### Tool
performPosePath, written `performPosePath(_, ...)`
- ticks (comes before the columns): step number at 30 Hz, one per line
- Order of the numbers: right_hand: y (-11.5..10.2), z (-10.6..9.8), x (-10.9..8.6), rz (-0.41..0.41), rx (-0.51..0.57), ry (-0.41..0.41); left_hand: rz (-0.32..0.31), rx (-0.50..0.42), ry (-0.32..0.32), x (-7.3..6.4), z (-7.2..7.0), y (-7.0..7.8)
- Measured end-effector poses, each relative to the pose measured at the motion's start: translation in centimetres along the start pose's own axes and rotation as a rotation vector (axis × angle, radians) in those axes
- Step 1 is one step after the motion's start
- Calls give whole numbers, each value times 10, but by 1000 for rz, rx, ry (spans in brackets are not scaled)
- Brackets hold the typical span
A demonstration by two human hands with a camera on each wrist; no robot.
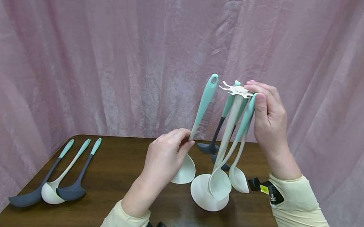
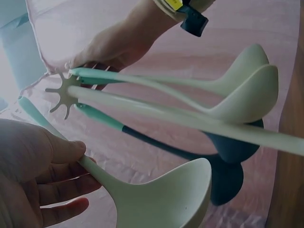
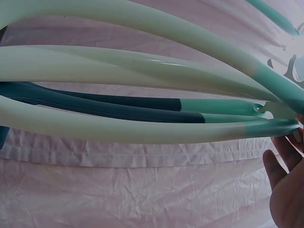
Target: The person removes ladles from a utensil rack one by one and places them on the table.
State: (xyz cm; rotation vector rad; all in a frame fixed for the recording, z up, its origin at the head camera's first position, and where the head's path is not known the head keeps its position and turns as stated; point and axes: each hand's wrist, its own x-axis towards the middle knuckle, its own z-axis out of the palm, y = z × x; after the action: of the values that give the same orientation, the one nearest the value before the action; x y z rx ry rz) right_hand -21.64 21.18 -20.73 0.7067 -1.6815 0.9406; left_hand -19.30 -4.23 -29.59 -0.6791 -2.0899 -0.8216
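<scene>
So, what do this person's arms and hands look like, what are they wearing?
The left hand and right hand are bare, without gloves. Pale yellow sleeves cover the forearms. Near each cuff sits a black strap with a small, dark, blocky device and a bright yellow label.

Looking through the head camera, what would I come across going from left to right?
Dark ladle, white ladle, second dark ladle, left hand holding another white ladle, stand, right hand.
</scene>
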Motion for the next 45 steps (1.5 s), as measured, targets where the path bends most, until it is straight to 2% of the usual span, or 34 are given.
performPosePath(11,-6,3,1,-2,14,1,-17,71,0,-4,-16,-16)
performPosePath(24,-1,10,0,-15,28,4,-61,135,-4,-9,-37,-38)
performPosePath(45,-3,13,1,-26,29,12,-103,214,-29,-17,-61,-66)
